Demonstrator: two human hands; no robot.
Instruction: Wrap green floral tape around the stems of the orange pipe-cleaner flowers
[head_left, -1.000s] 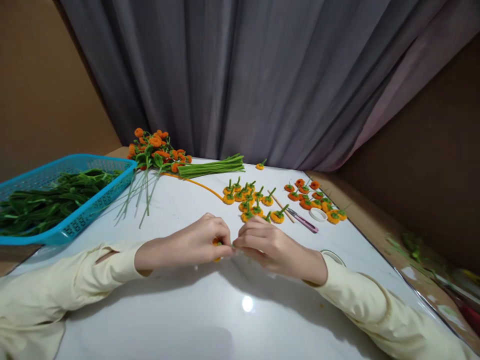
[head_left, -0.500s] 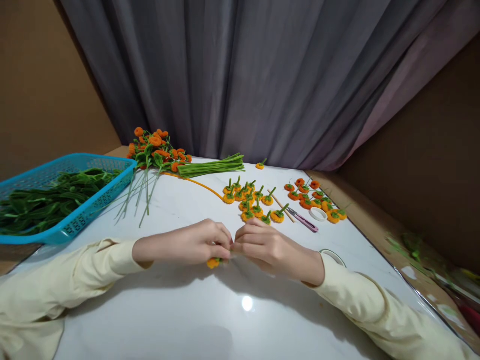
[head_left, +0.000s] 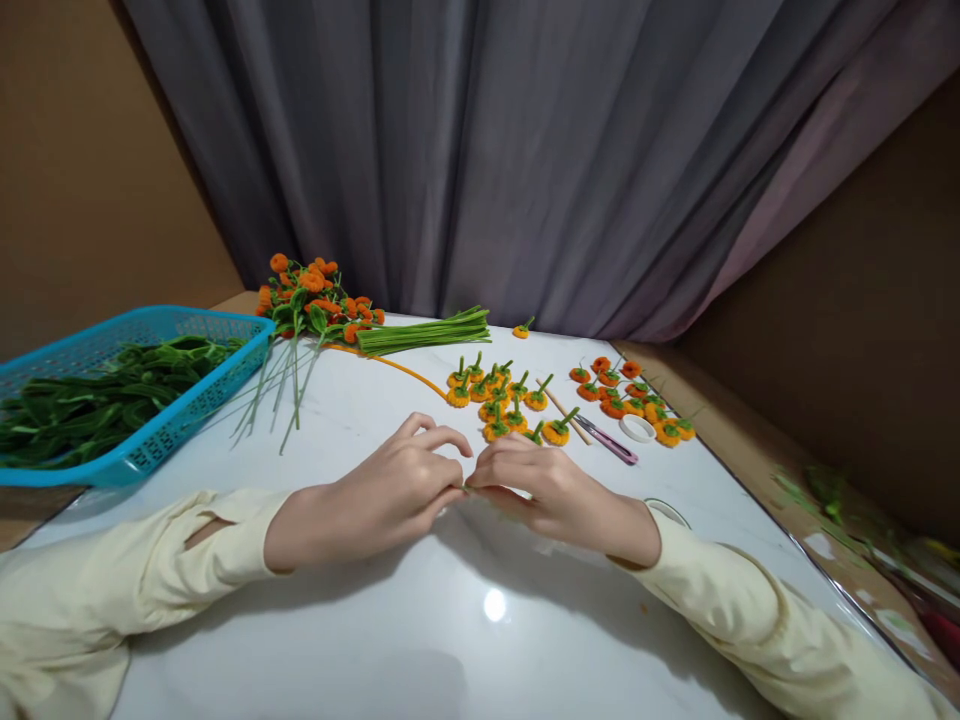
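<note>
Over the middle of the table my left hand (head_left: 401, 490) and my right hand (head_left: 544, 490) meet with fingertips almost touching. The left thumb and index finger are pinched together, while another finger lifts slightly. Its fuzzy orange-yellow flower head, visible half a second ago, is now hidden behind the fingers. My right fingers are closed too, pinching a small greenish bit too thin to make out. Just beyond the right hand stand several yellow flower heads (head_left: 496, 410) with short green stems up.
A blue basket (head_left: 259, 345) of green leaves stands left. Behind lie orange flowers (head_left: 311, 282), green pipe-cleaner stems (head_left: 424, 335) and an orange strand (head_left: 401, 369). To the right are a pink-handled cutter (head_left: 611, 442), a wooden stick (head_left: 556, 402), a white ring (head_left: 637, 428) and more flower heads (head_left: 613, 408).
My left hand has turned, with a finger raised, and the flower head under it has gone from sight. The right hand stays nearly in place, fingers still pinched.
</note>
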